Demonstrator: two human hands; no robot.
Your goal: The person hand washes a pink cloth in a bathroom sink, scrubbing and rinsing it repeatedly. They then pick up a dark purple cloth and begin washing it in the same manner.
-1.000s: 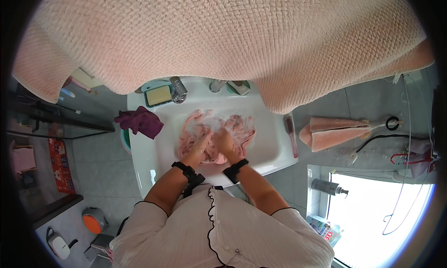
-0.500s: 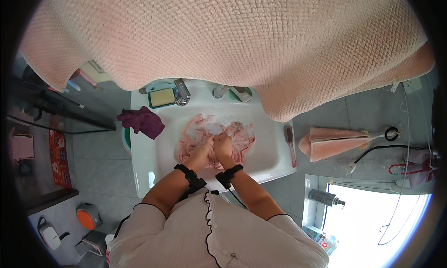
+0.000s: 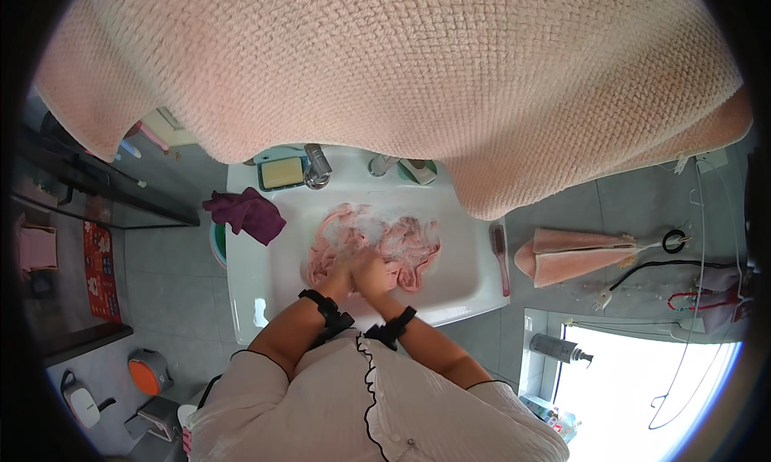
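A wet, crumpled pink cloth (image 3: 414, 241) with white suds on it lies in the white sink basin (image 3: 289, 221). My left hand (image 3: 340, 272) is closed on the near part of the cloth, its fingers mostly hidden. Right beside it and touching it, my right hand (image 3: 369, 271) is curled into a fist over the same fabric, slightly blurred by motion. Cloth folds spread beyond and to the right of both hands. Black bands are strapped around my wrists.
A large pink textured towel (image 3: 385, 68) hangs low across the far side. Around the rim are a soap bar (image 3: 283, 173), a faucet (image 3: 317, 169), a purple cloth (image 3: 247, 214) and a pink-handled brush (image 3: 499, 257). A pump bottle (image 3: 560, 348) stands by the window.
Both hands have moved nearer to me, from the middle of the pink cloth to its near edge. More suds and folds show where they were.
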